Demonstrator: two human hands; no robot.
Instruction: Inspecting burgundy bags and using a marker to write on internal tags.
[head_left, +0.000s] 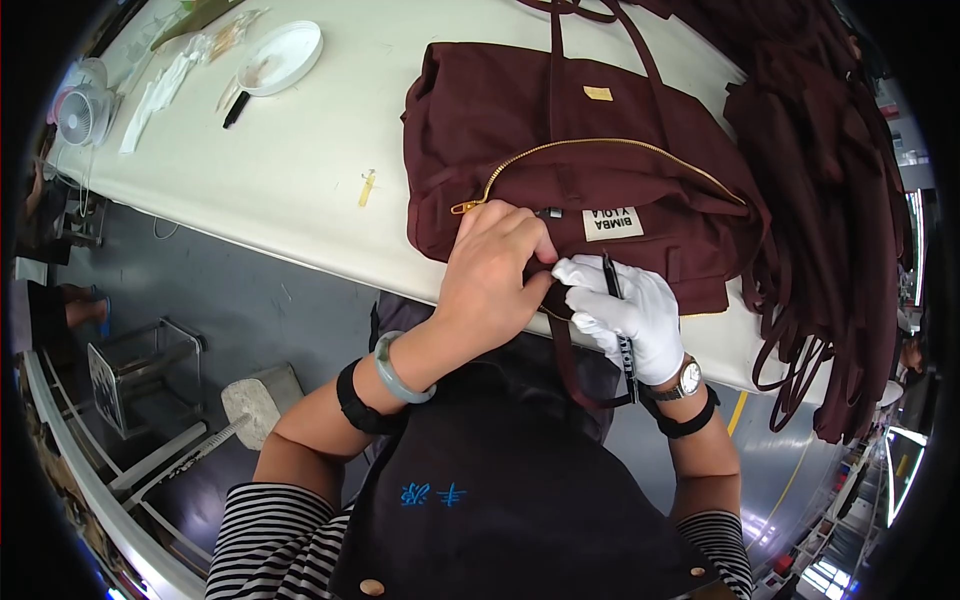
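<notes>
A burgundy fabric bag (510, 105) lies before me, its top unzipped along a gold-toothed zipper (600, 141). My left hand (499, 259), bare, pinches the near edge of the bag's opening below the zipper pull (466, 208). Beside it, my right hand (630, 311) wears a white glove. A slim black pen-like tool (615, 285) lies across its palm, held under the fingers. The right thumb and forefinger meet the same edge near the left fingertips; what lies between them is hidden. A white label (613, 223) with writing shows inside the bag.
More burgundy bags (817, 172) hang over the table's right side. On the white table (315, 187) are a round white lid or dish (281, 58), a black marker (235, 110), a white glove (157, 109) and a yellow tape scrap (366, 189). A small fan (79, 116) stands far left.
</notes>
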